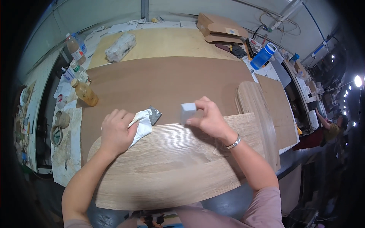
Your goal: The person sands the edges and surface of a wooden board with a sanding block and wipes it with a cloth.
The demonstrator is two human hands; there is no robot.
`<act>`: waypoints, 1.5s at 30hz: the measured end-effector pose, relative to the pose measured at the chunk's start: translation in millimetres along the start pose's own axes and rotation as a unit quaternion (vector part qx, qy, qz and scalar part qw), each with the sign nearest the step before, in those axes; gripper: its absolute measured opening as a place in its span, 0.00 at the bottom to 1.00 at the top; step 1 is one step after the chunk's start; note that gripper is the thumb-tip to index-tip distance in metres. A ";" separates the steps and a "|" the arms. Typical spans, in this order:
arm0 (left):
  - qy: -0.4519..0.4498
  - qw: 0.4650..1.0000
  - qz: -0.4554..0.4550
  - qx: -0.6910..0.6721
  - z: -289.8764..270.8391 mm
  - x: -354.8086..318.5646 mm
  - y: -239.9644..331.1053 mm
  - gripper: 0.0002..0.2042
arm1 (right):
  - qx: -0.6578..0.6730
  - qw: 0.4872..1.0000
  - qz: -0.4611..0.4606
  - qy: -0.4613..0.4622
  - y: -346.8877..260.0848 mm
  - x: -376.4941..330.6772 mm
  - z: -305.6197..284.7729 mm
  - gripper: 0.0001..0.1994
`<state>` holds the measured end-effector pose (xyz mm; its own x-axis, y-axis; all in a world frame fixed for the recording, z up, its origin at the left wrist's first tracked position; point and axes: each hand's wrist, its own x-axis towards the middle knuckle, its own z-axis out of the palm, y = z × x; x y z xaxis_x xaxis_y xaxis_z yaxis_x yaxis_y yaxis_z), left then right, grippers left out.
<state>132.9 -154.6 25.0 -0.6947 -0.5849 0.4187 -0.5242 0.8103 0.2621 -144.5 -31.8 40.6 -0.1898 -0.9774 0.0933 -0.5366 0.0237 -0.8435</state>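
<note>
At the board edge (167, 126), right fingers (201, 104) pinch a grey block (188, 113); curled left fingers (121, 115) clutch cloth (143, 127).

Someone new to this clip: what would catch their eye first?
Probably the large wood-grain panel with its curved edge, spread across the lower middle. Above its far edge, the right hand grips a grey block, while the left hand clutches a white cloth. A bright blue bottle stands out at the upper right.
</note>
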 end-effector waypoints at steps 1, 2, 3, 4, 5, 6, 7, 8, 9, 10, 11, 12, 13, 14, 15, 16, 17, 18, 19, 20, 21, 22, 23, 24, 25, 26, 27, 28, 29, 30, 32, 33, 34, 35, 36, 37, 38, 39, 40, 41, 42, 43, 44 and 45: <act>-0.001 1.000 0.002 0.001 0.1 0.1 -0.8 0.07 | -0.024 1.000 0.015 0.004 4.1 0.8 -4.4 0.18; -0.001 1.000 0.000 0.000 0.7 0.1 -1.2 0.07 | -0.047 0.998 0.031 0.008 8.8 1.5 -8.4 0.17; 0.000 1.000 0.002 -0.003 1.5 0.2 -1.4 0.07 | -0.005 0.998 0.052 0.021 14.3 2.4 -10.2 0.18; 0.002 1.000 0.006 -0.006 1.6 0.7 -1.1 0.07 | -0.006 0.998 0.053 0.020 13.6 4.3 -9.3 0.18; 0.002 1.000 0.006 -0.008 1.2 1.1 -0.4 0.07 | 0.009 0.999 0.046 0.010 12.2 5.9 -7.7 0.19; 0.001 1.000 0.006 -0.005 0.8 1.4 0.5 0.07 | 0.025 0.999 0.039 0.001 10.3 6.9 -5.8 0.19; -0.001 1.000 0.006 -0.002 0.6 1.2 -0.5 0.07 | -0.036 0.999 -0.017 -0.015 0.1 8.2 -2.5 0.19; -0.002 1.000 0.007 -0.003 0.9 0.7 -1.6 0.07 | -0.036 0.999 -0.015 -0.014 -4.6 9.2 -2.2 0.19; 0.001 1.000 0.007 -0.005 1.3 0.2 -2.6 0.07 | -0.053 0.998 0.020 -0.011 -7.8 11.1 -2.6 0.17; 0.004 1.000 0.007 -0.008 1.9 0.2 -2.3 0.07 | -0.071 0.996 0.054 -0.008 -9.4 12.5 -4.4 0.15; 0.004 1.000 0.008 -0.009 2.2 0.7 -2.2 0.07 | -0.159 0.986 0.039 0.031 -9.6 13.3 -6.5 0.14; 0.003 1.000 0.009 -0.007 2.2 1.1 -2.3 0.07 | -0.160 0.986 0.040 0.032 -6.7 12.7 -6.3 0.14; 0.001 1.000 0.010 -0.006 2.3 1.3 -2.0 0.07 | -0.107 0.994 0.010 0.019 -4.5 12.4 -5.8 0.14; 0.002 1.000 0.010 -0.007 2.4 1.7 -1.7 0.07 | -0.053 0.998 -0.020 0.006 -4.6 11.5 -5.7 0.14; 0.005 1.000 0.012 -0.007 2.5 2.2 -1.5 0.07 | -0.118 0.993 -0.028 0.005 -7.0 9.8 -2.0 0.14; 0.008 1.000 0.015 -0.007 2.2 2.2 -2.2 0.07 | -0.118 0.993 -0.028 0.005 -11.1 10.0 -0.1 0.14; 0.008 1.000 0.016 -0.007 1.9 1.6 -2.5 0.07 | -0.201 0.978 -0.037 0.029 -14.1 10.1 1.3 0.14; 0.007 1.000 0.015 -0.005 1.7 0.9 -2.6 0.07 | -0.282 0.957 -0.047 0.052 -15.4 9.8 1.8 0.15; 0.007 1.000 0.014 -0.002 1.8 0.8 -2.7 0.07 | -0.283 0.957 -0.047 0.053 -12.2 9.1 2.4 0.15; 0.008 1.000 0.014 -0.002 1.9 0.9 -2.9 0.07 | -0.176 0.981 -0.067 0.048 -5.7 7.9 3.9 0.12; 0.007 1.000 0.015 -0.002 2.1 0.9 -3.3 0.07 | -0.068 0.993 -0.085 0.043 -2.0 7.1 4.6 0.11; 0.006 1.000 0.016 -0.003 2.3 0.2 -2.6 0.07 | -0.069 0.993 -0.085 0.043 -1.6 5.6 4.1 0.11; 0.006 1.000 0.017 -0.004 2.4 0.0 -1.6 0.07 | -0.184 0.974 -0.102 0.087 -1.6 3.9 3.3 0.11; 0.007 1.000 0.016 -0.005 2.5 0.2 -0.4 0.07 | -0.297 0.939 -0.118 0.129 -1.4 2.0 2.4 0.12; 0.008 1.000 0.015 -0.003 1.5 0.3 -0.6 0.06 | -0.296 0.939 -0.119 0.128 0.0 1.1 1.5 0.12; 0.009 1.000 0.014 -0.002 0.8 0.4 -0.7 0.06 | -0.262 0.946 -0.094 0.167 2.3 -1.4 -1.1 0.13; 0.005 1.000 0.014 0.001 0.4 0.5 -0.7 0.07 | -0.228 0.949 -0.068 0.205 4.3 -4.9 -4.3 0.13; 0.000 1.000 0.011 0.005 -0.5 -0.2 -1.0 0.07 | -0.227 0.950 -0.069 0.204 4.9 -10.0 -5.7 0.13; 0.001 1.000 0.011 0.005 -0.4 -0.2 -0.9 0.07 | -0.079 0.969 -0.032 0.231 5.7 -18.0 -6.7 0.13; 0.003 1.000 0.004 -0.015 1.1 0.6 -0.6 0.08 | 0.071 0.965 0.006 0.253 7.0 -26.7 -7.9 0.14; 0.007 0.999 -0.004 -0.032 5.5 7.7 2.1 0.09 | 0.147 0.954 0.040 0.258 12.9 -40.6 -9.0 0.14; 0.026 0.999 0.029 -0.035 12.2 16.0 8.8 0.09 | 0.162 0.947 0.062 0.269 13.6 -46.2 -9.0 0.15; 0.044 0.996 0.064 -0.036 19.2 22.8 18.8 0.10 | 0.179 0.939 0.085 0.280 13.0 -49.9 -7.0 0.16; 0.042 0.993 0.083 -0.067 31.9 26.7 32.4 0.11 | 0.191 0.937 0.063 0.287 6.4 -49.3 -0.4 0.16; 0.040 0.989 0.103 -0.099 43.9 32.9 52.1 0.12 | 0.198 0.937 0.060 0.283 3.5 -50.3 1.3 0.16; 0.027 0.986 0.138 -0.088 47.0 39.6 76.2 0.12 | 0.153 0.943 0.041 0.293 2.1 -53.0 -1.6 0.16; 0.012 0.983 0.170 -0.072 45.1 42.9 94.4 0.12 | 0.112 0.947 0.020 0.299 -1.4 -55.3 -2.5 0.16; 0.010 0.982 0.176 -0.060 42.6 42.8 101.5 0.12 | 0.119 0.947 0.011 0.298 -4.3 -57.5 -1.6 0.15; 0.008 0.982 0.184 -0.052 40.5 40.7 100.0 0.12 | 0.161 0.939 0.038 0.300 -13.2 -62.6 -2.2 0.15; 0.030 0.980 0.186 -0.057 44.0 39.8 90.4 0.11 | 0.176 0.938 0.035 0.298 0.6 -67.0 -5.3 0.15; 0.023 0.983 0.176 -0.044 41.2 33.3 73.0 0.11 | 0.219 0.928 0.057 0.294 7.9 -72.3 -4.2 0.15; -0.044 0.993 0.108 -0.034 34.1 24.7 51.0 0.11 | 0.227 0.925 0.076 0.294 9.6 -83.4 -6.6 0.16; -0.109 0.993 0.037 -0.022 22.7 13.0 25.2 0.12 | 0.237 0.922 0.093 0.292 10.5 -92.9 -6.3 0.16; -0.120 0.993 -0.008 -0.003 7.8 -1.5 -5.2 0.12 | 0.241 0.923 0.090 0.288 12.1 -100.9 -4.8 0.16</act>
<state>132.9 -158.3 16.2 -0.7838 -0.5893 0.1956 -0.5335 0.8004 0.2734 -135.8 68.1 23.6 -0.7198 -0.6898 0.0781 -0.0528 -0.0577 -0.9969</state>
